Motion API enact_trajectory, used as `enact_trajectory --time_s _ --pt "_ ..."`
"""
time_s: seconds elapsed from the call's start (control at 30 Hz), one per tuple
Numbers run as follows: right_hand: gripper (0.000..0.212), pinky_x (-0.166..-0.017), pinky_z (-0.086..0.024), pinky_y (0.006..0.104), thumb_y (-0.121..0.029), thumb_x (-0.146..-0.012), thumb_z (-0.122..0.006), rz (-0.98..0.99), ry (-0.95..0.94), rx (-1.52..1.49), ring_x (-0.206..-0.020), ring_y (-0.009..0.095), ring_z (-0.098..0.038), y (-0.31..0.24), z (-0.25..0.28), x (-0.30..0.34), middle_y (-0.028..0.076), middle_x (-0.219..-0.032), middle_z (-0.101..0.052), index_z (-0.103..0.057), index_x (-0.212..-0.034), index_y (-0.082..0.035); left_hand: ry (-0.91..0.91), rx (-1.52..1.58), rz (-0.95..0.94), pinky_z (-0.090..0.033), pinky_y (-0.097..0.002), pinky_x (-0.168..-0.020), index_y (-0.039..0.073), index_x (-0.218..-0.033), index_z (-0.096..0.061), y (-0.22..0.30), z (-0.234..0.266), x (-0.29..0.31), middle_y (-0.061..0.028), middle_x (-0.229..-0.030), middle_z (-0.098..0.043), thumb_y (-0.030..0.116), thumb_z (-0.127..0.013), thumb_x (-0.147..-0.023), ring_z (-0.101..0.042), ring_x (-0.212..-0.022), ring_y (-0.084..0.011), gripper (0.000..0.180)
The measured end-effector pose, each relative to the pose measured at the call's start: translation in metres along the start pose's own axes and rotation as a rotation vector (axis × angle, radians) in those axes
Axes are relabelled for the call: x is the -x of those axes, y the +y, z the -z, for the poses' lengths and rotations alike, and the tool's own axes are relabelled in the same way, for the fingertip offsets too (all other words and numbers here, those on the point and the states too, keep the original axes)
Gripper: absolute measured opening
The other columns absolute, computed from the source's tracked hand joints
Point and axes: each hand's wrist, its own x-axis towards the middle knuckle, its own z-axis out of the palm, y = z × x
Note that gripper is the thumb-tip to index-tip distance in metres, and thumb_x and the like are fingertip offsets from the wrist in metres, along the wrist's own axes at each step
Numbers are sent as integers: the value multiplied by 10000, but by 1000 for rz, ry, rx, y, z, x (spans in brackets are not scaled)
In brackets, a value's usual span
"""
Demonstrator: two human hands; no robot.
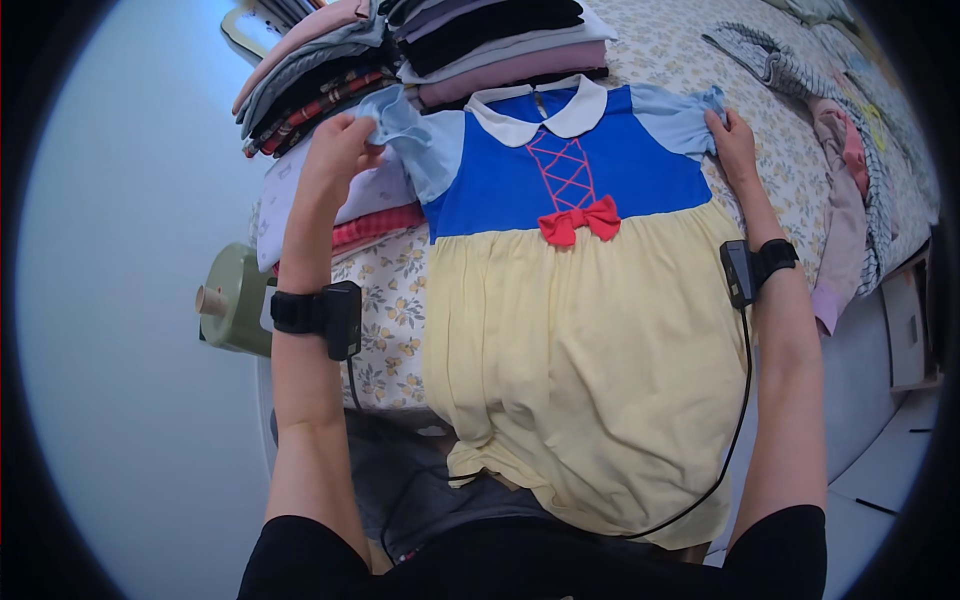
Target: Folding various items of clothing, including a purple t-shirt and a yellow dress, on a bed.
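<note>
A child-style dress [570, 330] lies spread out in front of me, front side up. It has a blue bodice, a white collar, light blue puff sleeves, red criss-cross lacing with a red bow, and a long pale yellow skirt. My left hand [347, 145] pinches the cuff of the left-side sleeve, lifted near the stacked clothes. At the other side my right hand [733, 140] is closed on the right-side sleeve's cuff. The skirt's lower part hangs over the near edge toward my lap, with its hem rumpled.
Two stacks of folded clothes, one on the left [310, 85] and a darker one [490, 45], stand at the back. Loose garments [840, 170] lie on the right of the flowered bedcover [385, 300]. A green container [238, 300] stands by the wall at left; a white cabinet [908, 325] is at right.
</note>
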Motion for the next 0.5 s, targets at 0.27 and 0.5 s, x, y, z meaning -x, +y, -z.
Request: enact_trajectory --time_s 0.27,0.5 --pt "319 -589 -398 258 -286 -860 -624 -22 -3 -43 -628 89 -471 5 -3 -3 27 -688 -580 -620 -931 25 -703 307 -56 -519 -339 -861 -105 -1163 -470 30 -121 8 -190 -1085 -597 241 -579 -903 -620 -986 -247 446" --pt "342 -609 -418 273 -303 -844 -629 13 12 56 -645 117 -515 -14 -5 0 60 -720 -607 -618 -938 26 -188 -600 -599 -410 -385 -966 33 -1339 -401 -32 -96 31 -183 -1313 -478 300 -464 -949 -516 -1158 -312 477"
